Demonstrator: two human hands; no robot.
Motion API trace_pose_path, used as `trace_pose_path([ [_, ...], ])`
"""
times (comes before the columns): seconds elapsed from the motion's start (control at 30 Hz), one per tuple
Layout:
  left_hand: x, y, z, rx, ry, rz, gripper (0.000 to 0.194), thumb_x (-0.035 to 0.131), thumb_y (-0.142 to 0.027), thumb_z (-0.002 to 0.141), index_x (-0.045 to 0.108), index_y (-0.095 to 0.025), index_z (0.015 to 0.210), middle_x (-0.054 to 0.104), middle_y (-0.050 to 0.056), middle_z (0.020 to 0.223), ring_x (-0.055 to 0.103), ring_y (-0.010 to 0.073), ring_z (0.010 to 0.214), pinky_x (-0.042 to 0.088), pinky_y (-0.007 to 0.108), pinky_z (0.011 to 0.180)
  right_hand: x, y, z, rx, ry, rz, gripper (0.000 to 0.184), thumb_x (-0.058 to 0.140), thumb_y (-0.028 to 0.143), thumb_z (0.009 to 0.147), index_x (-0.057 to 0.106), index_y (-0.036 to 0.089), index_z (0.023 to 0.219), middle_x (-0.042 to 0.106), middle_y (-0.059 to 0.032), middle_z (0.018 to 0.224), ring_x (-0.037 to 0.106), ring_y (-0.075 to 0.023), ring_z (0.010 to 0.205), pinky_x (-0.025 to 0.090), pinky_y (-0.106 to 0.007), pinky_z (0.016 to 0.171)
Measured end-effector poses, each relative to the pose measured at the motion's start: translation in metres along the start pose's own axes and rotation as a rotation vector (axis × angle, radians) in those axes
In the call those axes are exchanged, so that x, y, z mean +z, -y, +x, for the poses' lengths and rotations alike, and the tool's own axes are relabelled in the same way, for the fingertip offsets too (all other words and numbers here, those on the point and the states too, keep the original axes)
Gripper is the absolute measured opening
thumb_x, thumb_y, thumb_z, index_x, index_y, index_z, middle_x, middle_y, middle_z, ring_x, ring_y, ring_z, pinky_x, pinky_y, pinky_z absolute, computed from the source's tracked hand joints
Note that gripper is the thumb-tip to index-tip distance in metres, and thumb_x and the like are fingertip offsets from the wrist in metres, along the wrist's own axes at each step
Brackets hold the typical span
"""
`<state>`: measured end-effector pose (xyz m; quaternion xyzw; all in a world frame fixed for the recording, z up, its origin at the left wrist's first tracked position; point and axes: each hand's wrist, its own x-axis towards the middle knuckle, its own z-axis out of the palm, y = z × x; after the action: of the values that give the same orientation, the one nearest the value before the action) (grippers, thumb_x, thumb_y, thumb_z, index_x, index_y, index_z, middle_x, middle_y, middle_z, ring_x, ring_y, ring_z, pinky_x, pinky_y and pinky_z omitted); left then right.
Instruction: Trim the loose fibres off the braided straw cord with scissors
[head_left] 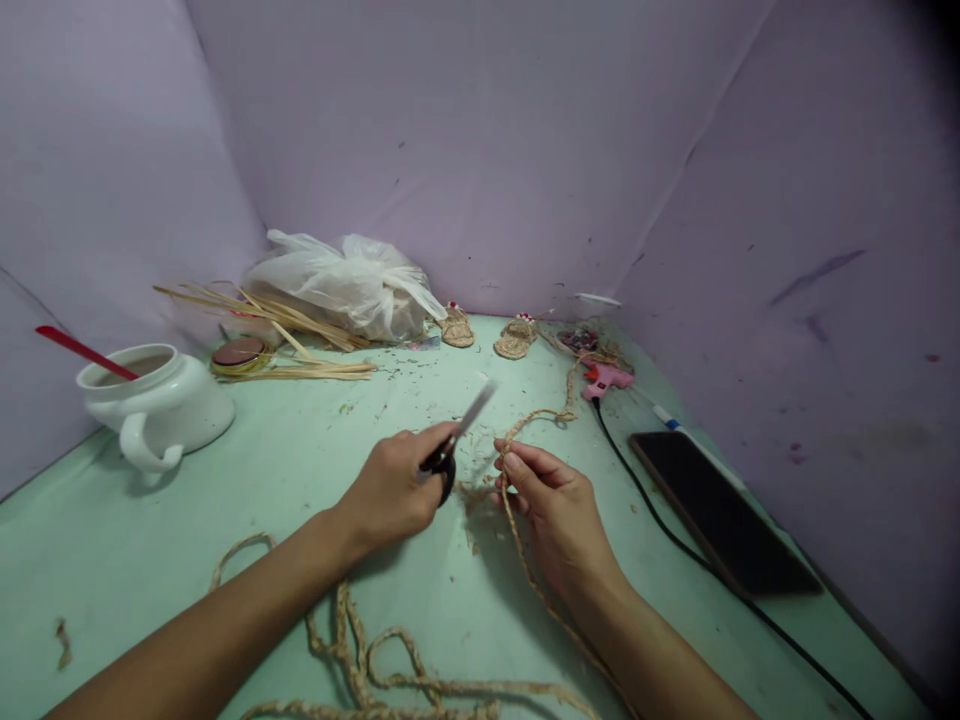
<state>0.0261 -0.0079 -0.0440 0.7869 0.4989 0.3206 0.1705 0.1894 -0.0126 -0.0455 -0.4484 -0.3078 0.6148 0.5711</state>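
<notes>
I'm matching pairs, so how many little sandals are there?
2: one sandal beside the bag, the other nearer the glue gun. The bag could hide more.

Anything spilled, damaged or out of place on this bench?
Only minor mess: loose fibre scraps litter mid-table, and a stray tuft lies apart at near left. The right wall has dark smudges, possibly stains. No spill or breakage shows.

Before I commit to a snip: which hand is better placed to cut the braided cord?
Left, I'd judge: the left hand grips the scissors near the braided cord, which the right hand pinches.
</notes>
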Motion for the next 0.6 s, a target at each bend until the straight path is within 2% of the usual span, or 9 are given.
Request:
trace_pose_path([
  [0.07, -0.002, 0.002, 0.002, -0.144, -0.087, -0.149, 0.037, 0.050, -0.019, 0.073, 0.053, -0.016, 0.110, 0.065, 0.003, 0.084, 0.059, 0.0145, 0.072, 0.045, 0.024, 0.067, 0.000, 0.001, 0.000, 0.013, 0.002, 0.010, 0.025, 0.077, 0.027, 0.049, 0.071, 0.016, 0.071, 0.063, -0.0006, 0.064, 0.050, -0.0086, 0.050, 0.045, -0.025, 0.050],
  [0.13, -0.001, 0.005, 0.003, -0.228, -0.103, -0.230, 0.039, 0.051, -0.020, 0.073, 0.052, -0.014, 0.111, 0.064, 0.002, 0.083, 0.059, 0.0134, 0.070, 0.046, 0.022, 0.065, 0.000, 0.001, 0.000, 0.014, 0.016, -0.002, 0.027, 0.077, 0.027, 0.050, 0.070, 0.016, 0.073, 0.064, -0.0016, 0.067, 0.051, -0.0091, 0.053, 0.046, -0.025, 0.051],
  [0.3, 0.006, 0.009, 0.000, -0.203, -0.071, -0.192, 0.037, 0.051, -0.015, 0.070, 0.056, -0.017, 0.106, 0.065, 0.000, 0.080, 0.059, 0.0129, 0.071, 0.045, 0.021, 0.068, 0.000, 0.000, 0.001, 0.000, 0.023, -0.032, 0.033, 0.077, 0.025, 0.049, 0.069, 0.016, 0.080, 0.065, -0.0030, 0.071, 0.054, -0.0118, 0.058, 0.047, -0.025, 0.051],
  [0.4, 0.006, 0.005, 0.000, -0.218, -0.081, -0.247, 0.034, 0.052, -0.015, 0.069, 0.058, -0.017, 0.102, 0.064, -0.001, 0.074, 0.057, 0.0127, 0.067, 0.045, 0.022, 0.067, -0.001, -0.002, 0.002, -0.020, 0.013, -0.042, 0.032, 0.077, 0.024, 0.050, 0.069, 0.016, 0.081, 0.065, -0.0024, 0.072, 0.054, -0.0117, 0.057, 0.046, -0.025, 0.051],
  [0.47, 0.005, -0.001, 0.001, -0.271, -0.081, -0.368, 0.034, 0.055, -0.018, 0.067, 0.058, -0.015, 0.101, 0.062, -0.001, 0.070, 0.056, 0.0122, 0.064, 0.045, 0.022, 0.064, -0.002, -0.005, 0.001, -0.041, 0.020, -0.072, 0.031, 0.076, 0.024, 0.052, 0.069, 0.017, 0.082, 0.065, -0.0017, 0.070, 0.053, -0.0111, 0.055, 0.045, -0.026, 0.051],
  [0.53, 0.005, -0.009, 0.002, -0.366, -0.073, -0.562, 0.037, 0.060, -0.022, 0.064, 0.057, -0.013, 0.101, 0.061, -0.001, 0.067, 0.056, 0.0119, 0.060, 0.045, 0.022, 0.059, -0.002, -0.008, 0.000, -0.042, 0.050, -0.127, 0.030, 0.074, 0.024, 0.055, 0.069, 0.017, 0.084, 0.063, -0.0004, 0.064, 0.050, -0.0100, 0.051, 0.043, -0.025, 0.050],
  [0.6, 0.006, -0.018, 0.003, -0.469, -0.056, -0.772, 0.044, 0.066, -0.023, 0.058, 0.055, -0.011, 0.099, 0.061, 0.000, 0.066, 0.057, 0.0122, 0.059, 0.045, 0.022, 0.058, 0.000, -0.012, -0.003, -0.046, 0.102, -0.164, 0.028, 0.073, 0.023, 0.057, 0.069, 0.018, 0.084, 0.063, -0.0009, 0.067, 0.050, -0.0103, 0.053, 0.042, -0.026, 0.052],
])
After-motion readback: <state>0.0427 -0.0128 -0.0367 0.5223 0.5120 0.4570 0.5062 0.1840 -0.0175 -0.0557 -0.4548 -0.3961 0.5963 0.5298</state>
